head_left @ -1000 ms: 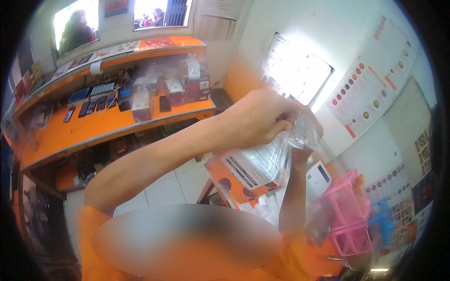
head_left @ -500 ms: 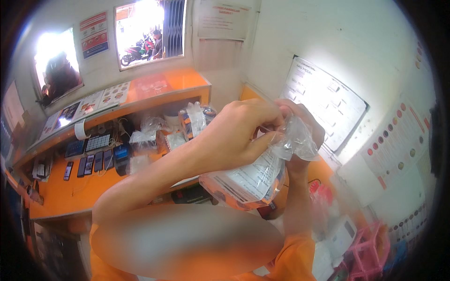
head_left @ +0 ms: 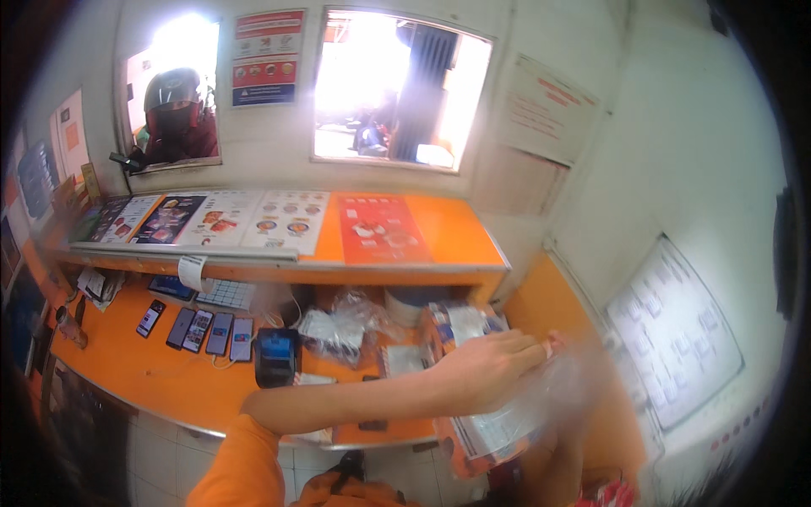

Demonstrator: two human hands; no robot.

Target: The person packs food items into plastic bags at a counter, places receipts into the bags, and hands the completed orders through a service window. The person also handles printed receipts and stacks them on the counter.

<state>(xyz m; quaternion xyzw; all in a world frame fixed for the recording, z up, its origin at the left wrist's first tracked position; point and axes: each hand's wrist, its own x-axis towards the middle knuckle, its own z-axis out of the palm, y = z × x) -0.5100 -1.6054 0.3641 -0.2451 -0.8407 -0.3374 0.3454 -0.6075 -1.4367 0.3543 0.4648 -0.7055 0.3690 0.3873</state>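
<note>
My left hand (head_left: 497,368) reaches in from the left, its fingers closed on the gathered neck of a clear plastic bag (head_left: 553,393). Inside the bag is an orange and dark box (head_left: 483,448), with a white printed sheet (head_left: 497,429) against it. The bag hangs in front of the counter's right end. My right hand (head_left: 568,422) is behind the bag's top, smeared by motion, and its fingers cannot be made out.
An orange counter (head_left: 152,372) carries several phones (head_left: 199,331), a dark card terminal (head_left: 277,357), and plastic-wrapped packets (head_left: 334,331). Another orange package (head_left: 452,325) stands under the raised shelf (head_left: 473,237). Beyond the left window is a helmeted person (head_left: 173,114). A whiteboard (head_left: 676,329) is at right.
The view has swung left, bringing more counter and both windows into sight. My hands and the bag now appear lower in the picture. The bag and my right hand have become blurred.
</note>
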